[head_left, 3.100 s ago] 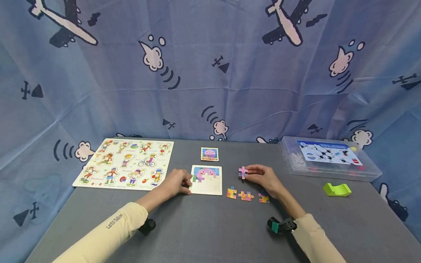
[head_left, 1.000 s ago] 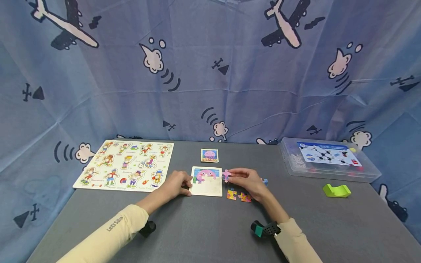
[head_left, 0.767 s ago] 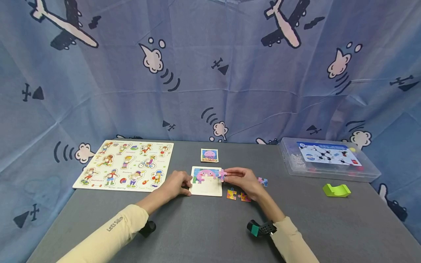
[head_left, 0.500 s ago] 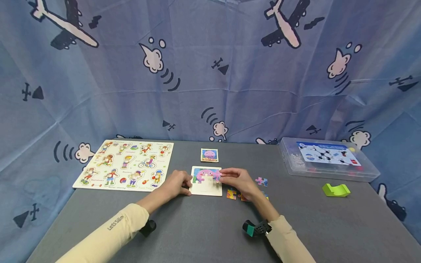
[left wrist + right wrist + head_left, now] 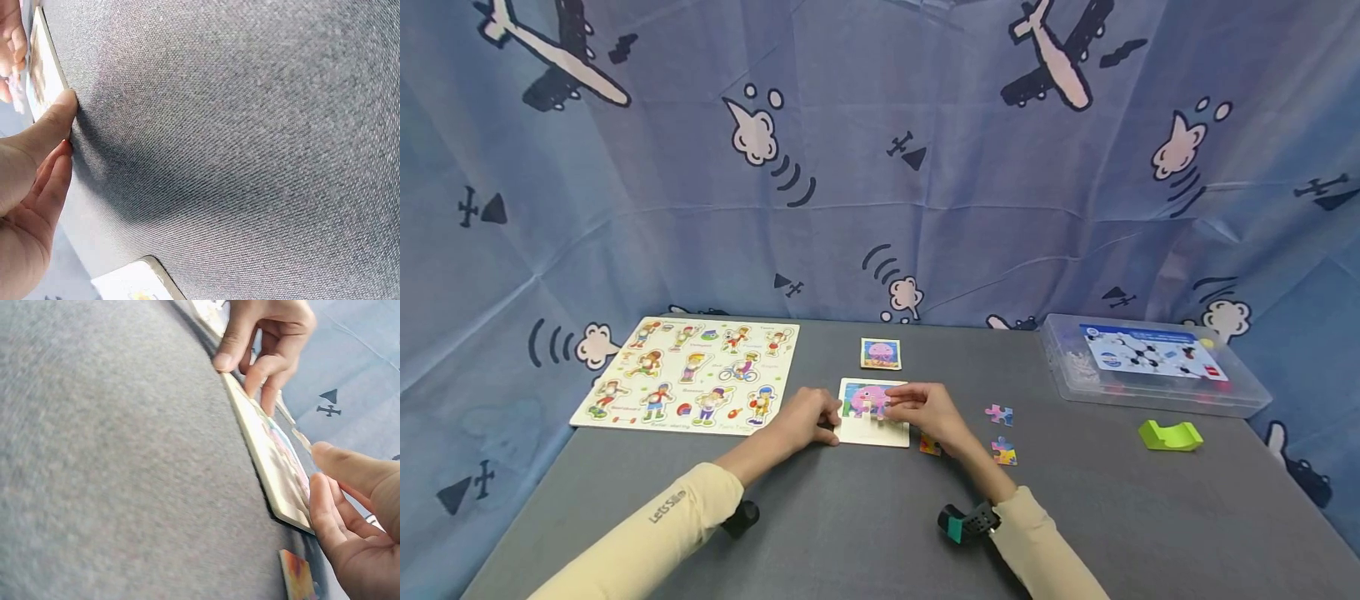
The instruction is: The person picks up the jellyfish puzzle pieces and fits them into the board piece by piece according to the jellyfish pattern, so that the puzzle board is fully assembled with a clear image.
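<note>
A small jigsaw puzzle board lies on the grey table, its upper part filled with a pink octopus picture and its lower part bare. At its left edge my left hand holds it, thumb on the near corner and fingertips beside. Over the board, my right hand pinches a pink puzzle piece, which its own fingers partly cover in the head view. Loose pieces lie to the right: an orange piece partly behind the right hand, a pink-and-blue piece and a yellow-and-blue piece.
Behind the board sits a small octopus picture card. A large board with sports figures lies at left. At right stand a clear plastic case and a light green block. A patterned blue curtain hangs behind.
My right hand has carried the pink puzzle piece leftward from beside the loose pieces to over the board. My left hand has stayed at the board's left edge.
</note>
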`<state>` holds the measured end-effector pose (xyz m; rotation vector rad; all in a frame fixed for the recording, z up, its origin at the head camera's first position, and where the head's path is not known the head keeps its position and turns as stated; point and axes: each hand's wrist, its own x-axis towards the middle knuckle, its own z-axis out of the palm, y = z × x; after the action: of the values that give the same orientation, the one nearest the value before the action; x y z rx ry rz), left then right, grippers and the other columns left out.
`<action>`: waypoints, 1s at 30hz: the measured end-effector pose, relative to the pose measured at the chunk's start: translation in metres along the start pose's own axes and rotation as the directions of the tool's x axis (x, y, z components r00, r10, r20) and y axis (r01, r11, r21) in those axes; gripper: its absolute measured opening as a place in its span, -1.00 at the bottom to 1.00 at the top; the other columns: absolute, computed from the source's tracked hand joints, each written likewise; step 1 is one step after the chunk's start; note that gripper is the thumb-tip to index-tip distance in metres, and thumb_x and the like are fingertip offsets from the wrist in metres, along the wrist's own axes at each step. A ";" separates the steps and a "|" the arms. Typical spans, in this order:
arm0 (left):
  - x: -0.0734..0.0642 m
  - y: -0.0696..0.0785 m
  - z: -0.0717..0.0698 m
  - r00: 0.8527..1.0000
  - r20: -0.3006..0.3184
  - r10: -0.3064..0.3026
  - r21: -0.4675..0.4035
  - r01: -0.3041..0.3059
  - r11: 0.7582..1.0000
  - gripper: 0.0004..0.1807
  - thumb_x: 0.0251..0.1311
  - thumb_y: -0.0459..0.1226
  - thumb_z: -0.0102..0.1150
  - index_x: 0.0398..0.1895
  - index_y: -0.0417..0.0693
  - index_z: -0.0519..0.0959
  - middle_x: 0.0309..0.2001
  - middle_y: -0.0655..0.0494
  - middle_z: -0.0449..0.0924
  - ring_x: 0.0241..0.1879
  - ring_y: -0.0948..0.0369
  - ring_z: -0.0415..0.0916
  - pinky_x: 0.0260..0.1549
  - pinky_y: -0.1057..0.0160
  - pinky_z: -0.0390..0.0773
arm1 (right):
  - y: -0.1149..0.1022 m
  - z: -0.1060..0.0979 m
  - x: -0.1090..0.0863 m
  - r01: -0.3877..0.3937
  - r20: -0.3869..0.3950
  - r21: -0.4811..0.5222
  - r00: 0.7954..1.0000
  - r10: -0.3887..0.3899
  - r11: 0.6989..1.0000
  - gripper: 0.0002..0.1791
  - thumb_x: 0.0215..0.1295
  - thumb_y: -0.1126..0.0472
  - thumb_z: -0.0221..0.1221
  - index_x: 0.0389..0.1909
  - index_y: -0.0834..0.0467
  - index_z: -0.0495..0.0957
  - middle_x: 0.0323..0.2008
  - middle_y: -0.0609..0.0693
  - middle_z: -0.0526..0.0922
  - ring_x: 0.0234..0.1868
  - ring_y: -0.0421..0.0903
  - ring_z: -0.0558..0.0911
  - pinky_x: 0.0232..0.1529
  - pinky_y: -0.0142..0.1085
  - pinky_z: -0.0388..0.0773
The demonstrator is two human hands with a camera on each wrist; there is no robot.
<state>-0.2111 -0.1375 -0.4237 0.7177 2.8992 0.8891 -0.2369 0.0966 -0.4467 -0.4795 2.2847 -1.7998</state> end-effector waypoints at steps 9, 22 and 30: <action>0.001 -0.002 0.001 1.000 0.004 0.022 -0.001 -0.022 1.000 -0.78 -0.27 -0.38 0.55 -0.52 -0.20 0.67 -0.09 -0.18 0.65 -0.19 0.03 0.63 -0.37 0.29 0.50 | -0.001 0.013 0.003 0.070 -0.054 -0.228 0.995 -0.085 0.971 -0.71 0.03 0.42 0.37 -0.19 0.41 0.64 -0.34 0.21 0.71 -0.38 -0.03 0.70 -0.44 -0.46 0.52; 0.002 -0.001 0.000 1.000 0.010 0.012 0.005 -0.012 1.000 -0.80 -0.25 -0.39 0.54 -0.53 -0.19 0.66 -0.09 -0.19 0.65 -0.23 0.14 0.60 -0.30 0.24 0.53 | -0.003 0.021 0.008 0.060 -0.123 -0.412 0.985 -0.121 0.909 -0.77 -0.09 0.36 0.45 -0.34 0.28 0.70 -0.48 0.02 0.68 -0.54 -0.26 0.51 -0.49 -0.45 0.43; 0.001 -0.002 0.001 1.000 0.008 0.022 0.007 -0.022 1.000 -0.79 -0.26 -0.38 0.55 -0.52 -0.20 0.67 -0.08 -0.19 0.65 -0.17 0.05 0.62 -0.33 0.27 0.51 | -0.003 0.021 0.009 0.058 -0.137 -0.364 0.984 -0.115 0.929 -0.73 -0.13 0.40 0.46 -0.33 0.31 0.68 -0.47 0.06 0.67 -0.55 -0.26 0.50 -0.51 -0.47 0.41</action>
<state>-0.2132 -0.1382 -0.4252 0.7533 2.8944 0.8768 -0.2377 0.0741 -0.4488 -0.5192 2.7613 -1.5010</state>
